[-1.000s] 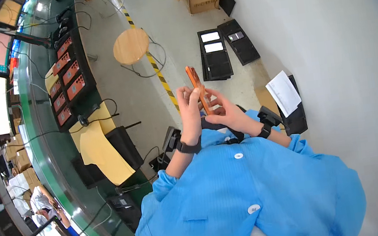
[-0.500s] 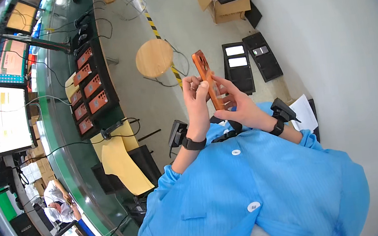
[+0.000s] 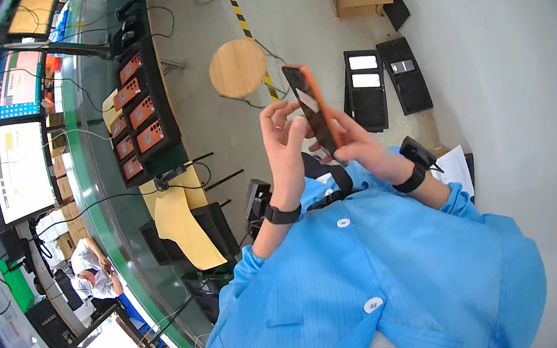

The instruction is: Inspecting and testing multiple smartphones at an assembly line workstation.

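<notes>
An orange smartphone (image 3: 313, 107) stands tilted in front of my chest, its dark glossy screen turned partly toward me. My right hand (image 3: 361, 149) grips its lower right edge, thumb near the bottom corner and fingers behind. Beside the phone's left edge is my left hand (image 3: 284, 145), its fingers loosely bent and its thumb apart from them. Whether those fingertips touch the phone is hard to tell. Black bands circle both wrists.
At left, a black tray (image 3: 153, 85) of several orange phones lies on a green bench (image 3: 94, 138) with monitors and cables. Yellow sheets (image 3: 184, 232) lie nearer. A round stool (image 3: 238, 69), black trays (image 3: 369, 102) and a cardboard box (image 3: 361, 0) stand beyond. A person in white (image 3: 92, 269) sits across the bench.
The phone has turned from showing its orange back and side to showing its dark screen. My left hand's grip has loosened, and the view has shifted slightly.
</notes>
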Demonstrator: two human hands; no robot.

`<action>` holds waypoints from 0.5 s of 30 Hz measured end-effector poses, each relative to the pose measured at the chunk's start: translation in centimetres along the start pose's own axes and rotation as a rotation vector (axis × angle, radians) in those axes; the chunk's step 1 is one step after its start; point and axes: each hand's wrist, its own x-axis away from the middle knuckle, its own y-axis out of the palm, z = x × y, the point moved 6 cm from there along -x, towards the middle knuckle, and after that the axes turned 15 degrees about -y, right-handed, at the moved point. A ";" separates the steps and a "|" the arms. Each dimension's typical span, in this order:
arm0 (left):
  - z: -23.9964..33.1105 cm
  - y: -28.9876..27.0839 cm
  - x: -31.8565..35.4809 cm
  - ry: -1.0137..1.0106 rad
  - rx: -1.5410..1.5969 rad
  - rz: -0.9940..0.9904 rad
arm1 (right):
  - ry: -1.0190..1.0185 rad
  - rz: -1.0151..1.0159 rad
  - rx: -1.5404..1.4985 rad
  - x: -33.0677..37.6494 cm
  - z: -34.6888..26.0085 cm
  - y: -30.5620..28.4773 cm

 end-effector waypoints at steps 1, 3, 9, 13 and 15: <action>0.1 -0.2 0.2 -0.011 -0.001 -0.006 | 0.021 0.024 -0.226 -0.1 0.2 -0.2; 1.7 0.4 0.1 0.045 -0.042 -0.094 | 0.018 0.064 -0.274 -0.7 -1.3 0.1; 4.3 0.9 -1.5 0.038 -0.142 -0.233 | -0.126 -0.003 -0.700 -3.9 -2.7 1.8; 6.3 0.3 -2.3 0.080 -0.213 -0.331 | -0.086 0.193 -0.783 -5.0 -2.7 2.3; 7.0 -0.3 -2.4 0.065 -0.229 -0.366 | -0.137 0.087 -0.770 -5.9 -3.2 3.5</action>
